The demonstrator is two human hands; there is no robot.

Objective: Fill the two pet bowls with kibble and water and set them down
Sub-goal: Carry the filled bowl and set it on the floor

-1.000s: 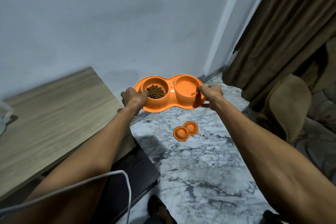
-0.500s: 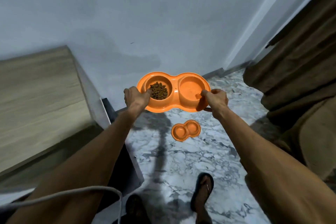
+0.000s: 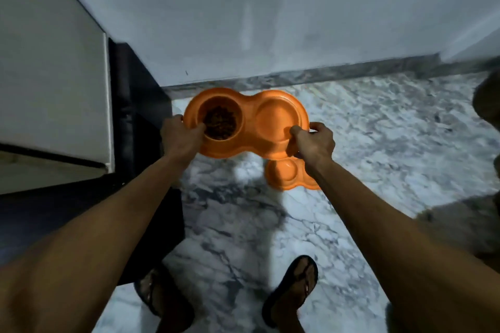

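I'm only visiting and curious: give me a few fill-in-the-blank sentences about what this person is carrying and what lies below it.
1. Brown kibble sits in the compartment of the orange plastic double pet bowl on the person's ___ side.
2. The left hand and right hand hold that bowl above the veined marble ___.
3. A second double bowl rests below, also coloured ___.
Missing words: left; floor; orange.

Marble floor meets pale wall; left, perhaps a cabinet (dimly lit).
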